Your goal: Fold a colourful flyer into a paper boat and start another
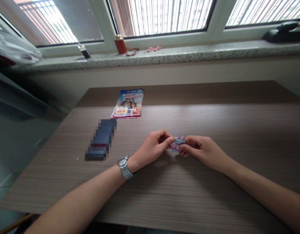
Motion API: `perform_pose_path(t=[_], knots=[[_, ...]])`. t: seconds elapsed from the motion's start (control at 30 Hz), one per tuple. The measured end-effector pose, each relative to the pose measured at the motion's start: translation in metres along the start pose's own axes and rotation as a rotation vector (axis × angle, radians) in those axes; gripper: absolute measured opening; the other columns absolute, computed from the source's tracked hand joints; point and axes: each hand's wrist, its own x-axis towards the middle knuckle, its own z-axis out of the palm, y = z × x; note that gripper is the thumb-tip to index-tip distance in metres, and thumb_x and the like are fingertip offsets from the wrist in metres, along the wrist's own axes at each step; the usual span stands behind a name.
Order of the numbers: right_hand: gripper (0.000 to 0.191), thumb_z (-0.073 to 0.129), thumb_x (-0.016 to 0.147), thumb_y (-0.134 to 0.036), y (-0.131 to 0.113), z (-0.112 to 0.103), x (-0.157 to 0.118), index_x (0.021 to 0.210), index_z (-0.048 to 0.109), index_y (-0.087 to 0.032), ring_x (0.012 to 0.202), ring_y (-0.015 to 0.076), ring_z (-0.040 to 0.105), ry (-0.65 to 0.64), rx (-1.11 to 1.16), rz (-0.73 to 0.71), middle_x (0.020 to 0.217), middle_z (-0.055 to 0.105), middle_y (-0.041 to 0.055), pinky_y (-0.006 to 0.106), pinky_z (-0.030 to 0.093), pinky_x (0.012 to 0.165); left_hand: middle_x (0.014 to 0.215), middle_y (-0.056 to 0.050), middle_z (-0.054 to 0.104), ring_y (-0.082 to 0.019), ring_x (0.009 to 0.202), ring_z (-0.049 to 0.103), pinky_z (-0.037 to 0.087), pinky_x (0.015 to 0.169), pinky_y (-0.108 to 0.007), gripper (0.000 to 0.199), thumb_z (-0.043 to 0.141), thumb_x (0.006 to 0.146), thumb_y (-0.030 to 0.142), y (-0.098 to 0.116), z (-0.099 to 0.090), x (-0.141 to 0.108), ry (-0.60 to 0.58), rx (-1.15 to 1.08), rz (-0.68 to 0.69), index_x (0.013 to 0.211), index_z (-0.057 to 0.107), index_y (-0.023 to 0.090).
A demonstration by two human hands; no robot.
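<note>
Between my two hands is a small folded piece of printed paper (178,143), patterned in blue, white and red. My left hand (157,144), with a silver watch on its wrist, pinches the paper's left side between thumb and fingers. On the right side, my right hand (197,147) grips it with thumb and fingertips. Both hands are low over the wooden table (213,120), and parts of the paper are hidden by the fingers. Farther back and to the left lies a stack of colourful flyers (129,103).
A dark blurred-out rectangular object (101,139) lies left of my left hand. Behind the table, a stone windowsill (189,53) holds a red bottle (120,44), small pink items (153,49), a black object (284,32) and a plastic bag (15,48).
</note>
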Motion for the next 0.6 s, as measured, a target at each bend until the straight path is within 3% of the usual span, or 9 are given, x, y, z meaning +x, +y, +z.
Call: perform_pose_path(t=[0.6], knots=[[0.032, 0.065, 0.092, -0.046, -0.0009, -0.0005, 0.0012, 0.090, 0.071, -0.014, 0.072, 0.0158, 0.072, -0.144, 0.083, 0.050, 0.079, 0.076, 0.0049, 0.028, 0.060, 0.070, 0.091, -0.004, 0.070, -0.013, 0.082, 0.063, 0.047, 0.073, -0.022, 0.021, 0.058, 0.099, 0.034, 0.0037, 0.0048, -0.0032, -0.044, 0.117, 0.111, 0.099, 0.067, 0.015]])
